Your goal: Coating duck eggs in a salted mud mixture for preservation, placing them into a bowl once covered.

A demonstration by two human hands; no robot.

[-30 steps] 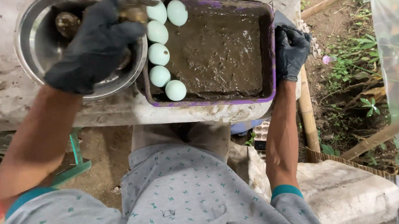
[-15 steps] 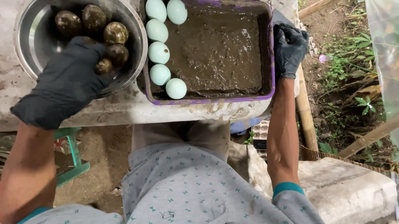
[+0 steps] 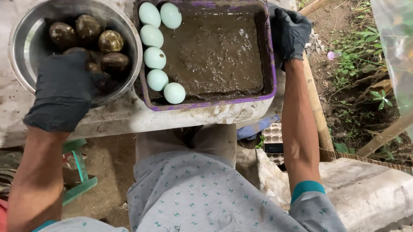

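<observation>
My left hand (image 3: 64, 89), in a black glove, lies over the near rim of a metal bowl (image 3: 21, 68). Its fingers reach down among several mud-coated dark eggs (image 3: 110, 41), and what the curled fingers hold is hidden. My right hand (image 3: 290, 33), also gloved in black, grips the right edge of a purple tray (image 3: 215, 103) filled with wet brown mud. Several pale blue-green eggs (image 3: 154, 58) lie in a row along the tray's left side.
Bowl and tray sit on a dirty white bench (image 3: 2, 111). Below it are my lap in patterned grey cloth, a green frame (image 3: 79, 182) at left and an egg carton (image 3: 273, 136). Bamboo poles, grass and a plastic sheet stand at right.
My left hand has drawn back from the far side of the bowl to its near rim, uncovering the dark eggs. My right hand stays on the tray's edge.
</observation>
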